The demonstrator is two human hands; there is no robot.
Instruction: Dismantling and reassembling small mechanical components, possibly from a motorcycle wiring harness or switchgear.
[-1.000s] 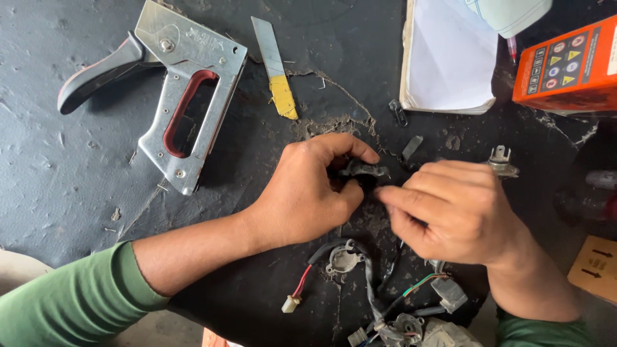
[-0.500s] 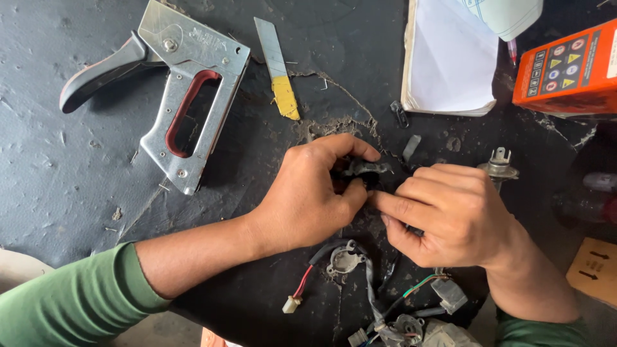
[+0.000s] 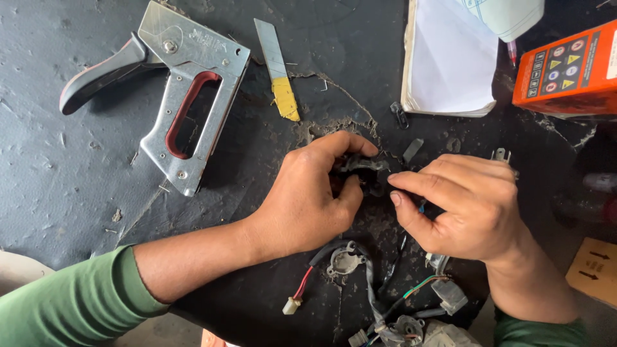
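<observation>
Both hands on one small black part (image 3: 363, 168), mid-bench. My left hand (image 3: 308, 196) pinches it between thumb and forefinger, the other fingers curled under. My right hand (image 3: 466, 202) meets it from the other side, fingertips closed on its right end. Part is mostly hidden by my fingers, so I can't tell its exact shape. It sits just above the bench, not resting on it as far as I can see.

Surface: black bench mat (image 3: 58, 186), scuffed, dusty, torn in a ragged line above my left hand. No view of the room beyond the bench; a pale edge shows at bottom left.

Count:
- 1 metal staple gun (image 3: 180, 96), upper left, lying flat, black grip, red-lined handle slot.
- 1 snap-off knife blade (image 3: 276, 67) with a yellow end, just right of the staple gun.
- 1 white notepad (image 3: 447, 64), top, right of centre.
- 1 orange box (image 3: 569, 71), top right, touching nothing I hold.
- 1 cardboard piece (image 3: 594, 270), right edge.
- 1 cluster of wired connectors (image 3: 385, 302) below my hands: red, green, grey leads, several plugs; exact plug count unclear.
- 1 small metal clip (image 3: 500, 154) behind my right hand.

Sleeves (image 3: 71, 305) are green, both arms.
</observation>
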